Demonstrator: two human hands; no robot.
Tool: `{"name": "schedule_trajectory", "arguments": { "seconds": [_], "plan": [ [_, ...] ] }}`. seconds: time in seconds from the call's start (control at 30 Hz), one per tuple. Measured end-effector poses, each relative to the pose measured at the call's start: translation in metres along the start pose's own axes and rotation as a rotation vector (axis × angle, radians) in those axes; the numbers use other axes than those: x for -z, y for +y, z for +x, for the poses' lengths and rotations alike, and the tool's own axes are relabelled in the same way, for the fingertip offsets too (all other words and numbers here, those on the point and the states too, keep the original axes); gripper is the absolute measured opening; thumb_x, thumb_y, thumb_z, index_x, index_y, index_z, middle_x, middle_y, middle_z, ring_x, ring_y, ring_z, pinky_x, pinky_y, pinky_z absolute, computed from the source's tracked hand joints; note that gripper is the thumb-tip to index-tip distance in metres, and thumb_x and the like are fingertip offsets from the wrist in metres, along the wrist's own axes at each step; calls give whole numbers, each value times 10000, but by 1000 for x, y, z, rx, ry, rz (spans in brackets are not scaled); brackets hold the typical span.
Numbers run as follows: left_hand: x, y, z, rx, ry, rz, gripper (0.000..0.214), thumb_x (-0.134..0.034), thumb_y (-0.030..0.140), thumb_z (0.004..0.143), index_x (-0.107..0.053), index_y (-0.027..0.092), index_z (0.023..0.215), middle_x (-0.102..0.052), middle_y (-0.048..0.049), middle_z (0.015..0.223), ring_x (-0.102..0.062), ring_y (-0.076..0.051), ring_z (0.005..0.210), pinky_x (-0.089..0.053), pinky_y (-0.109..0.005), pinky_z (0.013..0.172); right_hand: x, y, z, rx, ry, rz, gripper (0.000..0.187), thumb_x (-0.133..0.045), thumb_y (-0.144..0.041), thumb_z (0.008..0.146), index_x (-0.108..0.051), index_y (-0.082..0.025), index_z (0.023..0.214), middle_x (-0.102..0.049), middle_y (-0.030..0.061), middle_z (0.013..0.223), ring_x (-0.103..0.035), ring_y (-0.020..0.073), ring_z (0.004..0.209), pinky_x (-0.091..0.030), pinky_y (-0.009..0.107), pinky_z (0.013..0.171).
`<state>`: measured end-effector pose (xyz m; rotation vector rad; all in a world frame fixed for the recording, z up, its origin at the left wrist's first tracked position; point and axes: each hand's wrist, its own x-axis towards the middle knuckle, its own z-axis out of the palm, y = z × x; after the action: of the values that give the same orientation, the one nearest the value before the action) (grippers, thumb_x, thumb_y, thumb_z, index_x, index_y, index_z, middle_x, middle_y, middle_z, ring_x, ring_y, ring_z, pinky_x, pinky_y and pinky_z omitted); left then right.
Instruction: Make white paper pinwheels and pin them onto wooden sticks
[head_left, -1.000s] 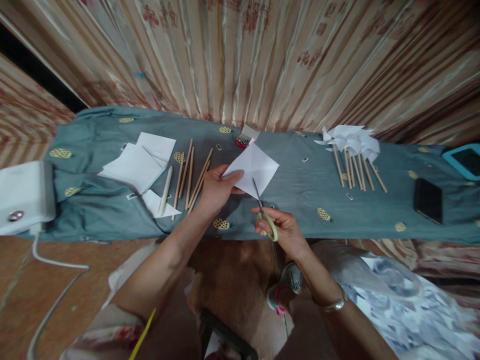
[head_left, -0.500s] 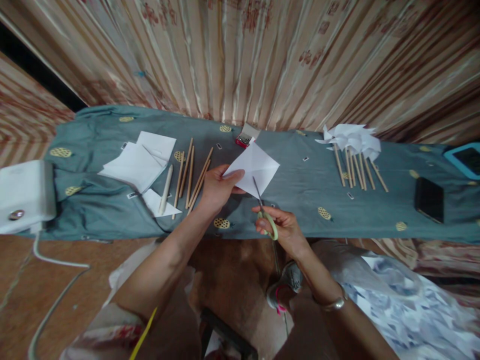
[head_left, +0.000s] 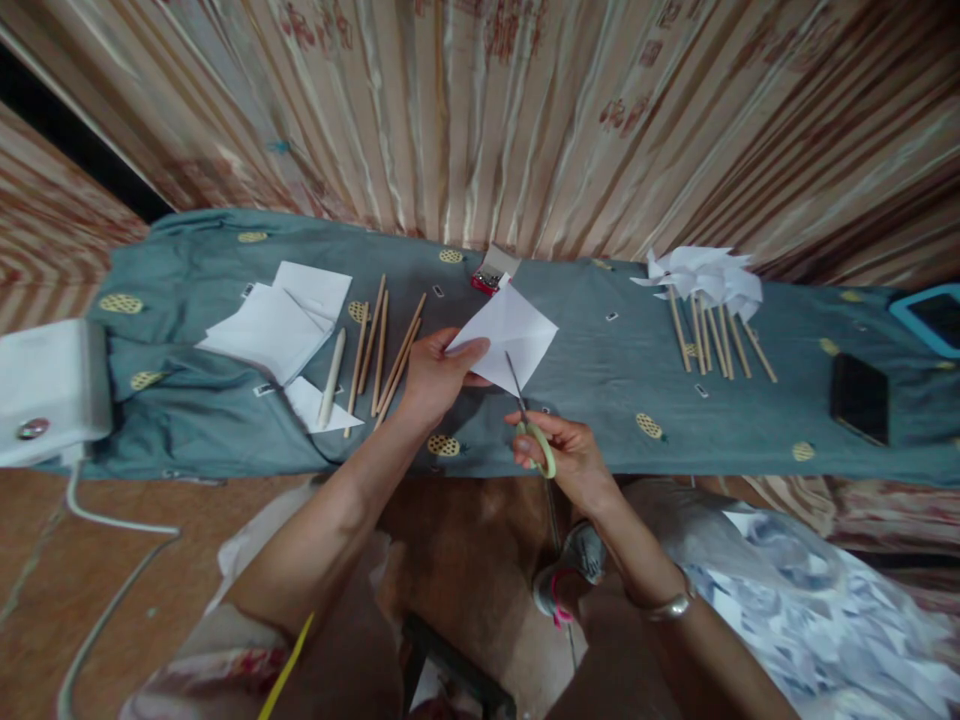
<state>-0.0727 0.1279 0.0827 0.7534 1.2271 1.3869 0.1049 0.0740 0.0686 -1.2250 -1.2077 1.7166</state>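
Note:
A square sheet of white paper (head_left: pixel 517 322) is pinched at its left corner by my left hand (head_left: pixel 442 375), thumb on top. My right hand (head_left: pixel 564 452) grips scissors (head_left: pixel 541 450) with pale green handles. Their blades lie over the paper's near corner, pointing away from me; whether they are cutting through it I cannot tell. Just behind the paper sits a small open red box (head_left: pixel 487 282) with small metallic pieces. Left of my left hand lie several wooden sticks (head_left: pixel 381 340) and a white, candle-like stick (head_left: pixel 332 380) across a scrap of paper (head_left: pixel 304 400).
More white sheets (head_left: pixel 266 330) lie at the left, near a white device (head_left: pixel 52 395) with a cable. On the right are several paper pinwheels (head_left: pixel 709 280) on sticks, a black phone (head_left: pixel 859 398) and a blue-framed device (head_left: pixel 930 318). A bag of paper pieces (head_left: pixel 817 610) stands below the table.
Almost nothing differs. Both hands, the paper and the scissors stay practically in place.

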Motion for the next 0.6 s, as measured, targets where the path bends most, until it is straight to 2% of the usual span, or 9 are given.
{"name": "schedule_trajectory", "arguments": {
  "seconds": [0.43, 0.6],
  "plan": [
    [0, -3, 2, 0, 3, -5, 338, -783, 368, 556, -667, 125, 761, -675, -21, 668, -645, -179, 614, -558, -285, 502, -4, -7, -1, -43, 59, 47, 376, -871, -441, 523, -759, -218, 804, -630, -37, 537, -556, 82, 453, -476, 222, 467],
    [1, -2, 1, 1, 5, -20, 358, -793, 362, 548, -673, 120, 783, -684, -27, 683, -650, -186, 613, -556, -302, 521, -5, -6, -1, -29, 7, 34, 383, -853, -462, 565, -749, -217, 840, -656, -30, 566, -573, 82, 478, -487, 216, 499]
  ]
}}
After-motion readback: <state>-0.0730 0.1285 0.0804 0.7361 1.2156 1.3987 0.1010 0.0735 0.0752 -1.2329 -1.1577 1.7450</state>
